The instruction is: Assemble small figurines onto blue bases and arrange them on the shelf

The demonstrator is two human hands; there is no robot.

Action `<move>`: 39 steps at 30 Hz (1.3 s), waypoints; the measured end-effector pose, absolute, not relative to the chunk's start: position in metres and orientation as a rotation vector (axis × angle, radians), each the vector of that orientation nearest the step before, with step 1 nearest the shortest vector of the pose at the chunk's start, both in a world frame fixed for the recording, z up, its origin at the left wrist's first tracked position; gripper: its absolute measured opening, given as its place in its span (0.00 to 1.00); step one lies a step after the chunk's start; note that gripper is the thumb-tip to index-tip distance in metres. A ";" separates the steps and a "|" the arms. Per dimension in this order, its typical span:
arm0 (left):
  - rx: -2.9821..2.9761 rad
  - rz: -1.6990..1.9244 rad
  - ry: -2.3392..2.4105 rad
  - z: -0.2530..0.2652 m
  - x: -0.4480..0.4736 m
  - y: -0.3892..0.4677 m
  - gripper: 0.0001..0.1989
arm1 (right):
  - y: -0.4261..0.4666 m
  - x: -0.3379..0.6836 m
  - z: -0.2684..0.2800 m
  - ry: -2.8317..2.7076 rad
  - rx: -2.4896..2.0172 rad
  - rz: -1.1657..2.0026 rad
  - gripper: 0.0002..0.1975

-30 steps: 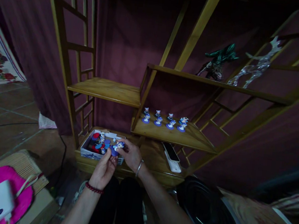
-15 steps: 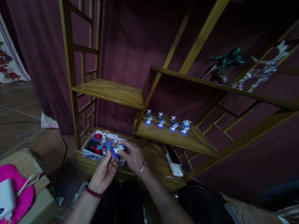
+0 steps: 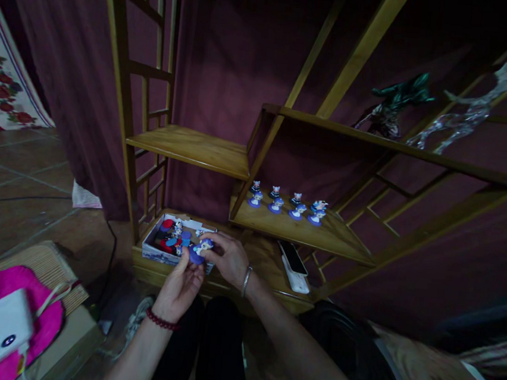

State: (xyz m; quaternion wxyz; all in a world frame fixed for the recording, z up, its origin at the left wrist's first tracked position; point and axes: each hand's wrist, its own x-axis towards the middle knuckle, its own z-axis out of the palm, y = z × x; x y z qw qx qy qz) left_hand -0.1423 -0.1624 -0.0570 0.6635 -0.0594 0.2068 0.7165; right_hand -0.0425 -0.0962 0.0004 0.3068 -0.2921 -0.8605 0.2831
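Between both hands is a small purple-and-white figurine [image 3: 200, 249] on a round purple base. My left hand [image 3: 181, 287] pinches its base from below left, and my right hand [image 3: 229, 259] grips its right side. Just beyond them, partly hidden by the hands, an open cardboard box [image 3: 157, 256] holds several more figurines and red and blue round pieces. On the shelf [image 3: 320, 239] to the right stand several figurines in two rows, purple ones [image 3: 297, 212] in front and small dark-based ones [image 3: 275, 191] behind.
A phone [image 3: 294, 258] lies on a white device [image 3: 297, 282] to the right. Above stand a dark green statue [image 3: 396, 105] and a clear deer figure [image 3: 471, 112]. At lower left, a white power bank [image 3: 7, 324] rests on pink cloth [image 3: 45, 307]. A wooden shelf board [image 3: 195, 147] juts above the box.
The view has shifted slightly, so the shelves sit a little further right and higher. Both hands keep hold of the figurine, almost unmoved.
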 end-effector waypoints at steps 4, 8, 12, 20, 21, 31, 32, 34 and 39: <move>-0.148 1.631 0.438 -0.059 -0.142 -0.163 0.10 | -0.097 -0.043 0.003 -2.315 -0.754 0.728 0.11; -0.148 1.611 0.419 -0.062 -0.142 -0.164 0.09 | -0.097 -0.041 0.001 -2.323 -0.750 0.709 0.11; -0.160 1.604 0.441 -0.065 -0.140 -0.166 0.08 | -0.097 -0.039 -0.003 -2.374 -0.747 0.697 0.12; -0.167 1.602 0.530 -0.070 -0.137 -0.166 0.09 | -0.101 -0.041 -0.009 -2.391 -0.839 0.694 0.12; -0.166 1.600 0.536 -0.070 -0.138 -0.166 0.09 | -0.102 -0.041 -0.009 -2.398 -0.831 0.690 0.12; -0.177 1.586 0.440 -0.069 -0.139 -0.170 0.08 | -0.104 -0.041 -0.001 -2.410 -0.778 0.700 0.11; -0.184 1.589 0.424 -0.069 -0.138 -0.170 0.08 | -0.104 -0.040 0.000 -2.419 -0.757 0.695 0.11; -0.194 1.590 0.400 -0.067 -0.136 -0.171 0.07 | -0.104 -0.038 0.001 -2.428 -0.730 0.686 0.11; -0.228 1.602 0.370 -0.065 -0.130 -0.172 0.07 | -0.106 -0.033 0.007 -2.464 -0.680 0.655 0.10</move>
